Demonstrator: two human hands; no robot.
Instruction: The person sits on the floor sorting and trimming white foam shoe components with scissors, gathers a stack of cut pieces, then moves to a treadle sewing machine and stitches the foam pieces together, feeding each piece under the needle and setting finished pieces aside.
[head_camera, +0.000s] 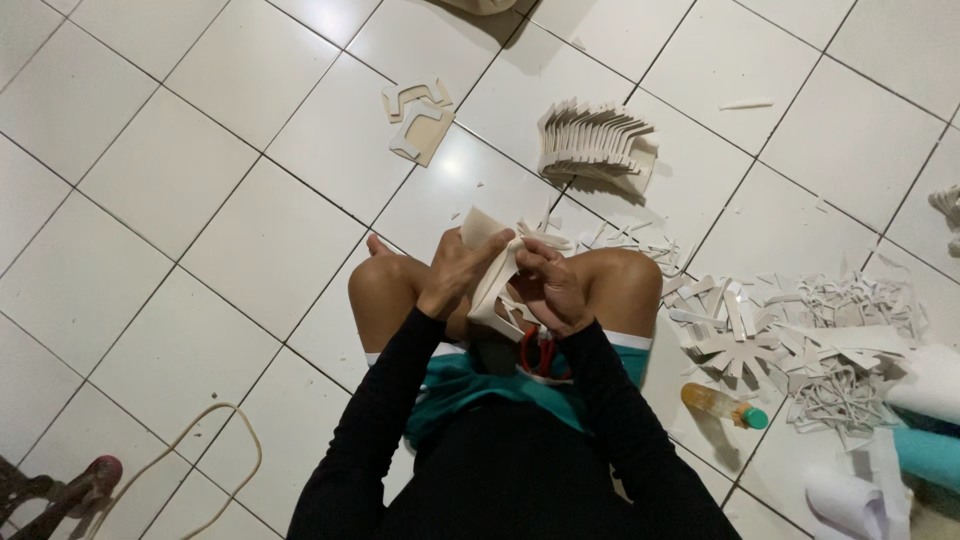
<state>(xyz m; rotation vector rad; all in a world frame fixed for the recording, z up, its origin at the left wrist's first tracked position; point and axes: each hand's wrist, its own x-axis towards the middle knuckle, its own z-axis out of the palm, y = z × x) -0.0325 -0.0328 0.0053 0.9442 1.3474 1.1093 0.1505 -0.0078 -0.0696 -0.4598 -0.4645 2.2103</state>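
A pale cut-out sheet piece is held upright between the knees, above a pair of red-handled scissors lying in the lap. It is pinched at its upper edge by the closed left hand and gripped on its other side by the closed right hand. A stack of cut pieces lies ahead on the white tiled floor, with offcut scraps and a small bottle to the right.

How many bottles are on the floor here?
1. A small clear plastic bottle with amber liquid and a green cap lies on its side on the white tiled floor, right of the person's knee, beside the heap of white cut scraps. Others may be hidden under it.
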